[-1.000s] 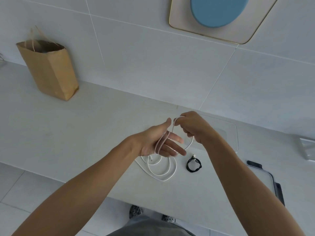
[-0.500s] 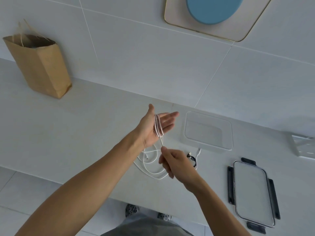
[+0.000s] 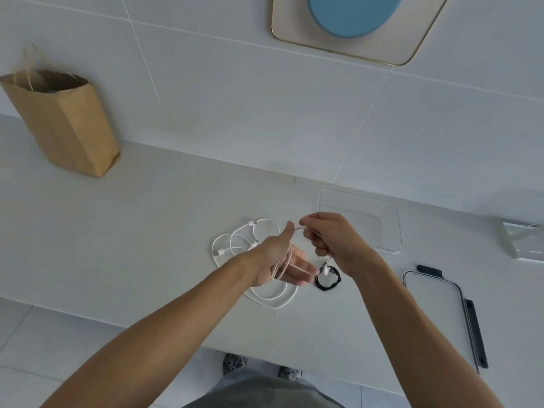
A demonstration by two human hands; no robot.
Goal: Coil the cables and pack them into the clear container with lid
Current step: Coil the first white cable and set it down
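Left hand spread flat, fingers straight, white cable wound around palm. Right hand pinches same cable beside left thumb. Loose white loops lie on counter beneath; coiled black cable just beside; clear container behind right hand, lid well apart to its right

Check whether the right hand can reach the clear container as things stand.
Probably yes: the clear container sits open right behind the right hand, nothing between them. But that hand is pinching the white cable wound on the left hand, so it is not free yet.
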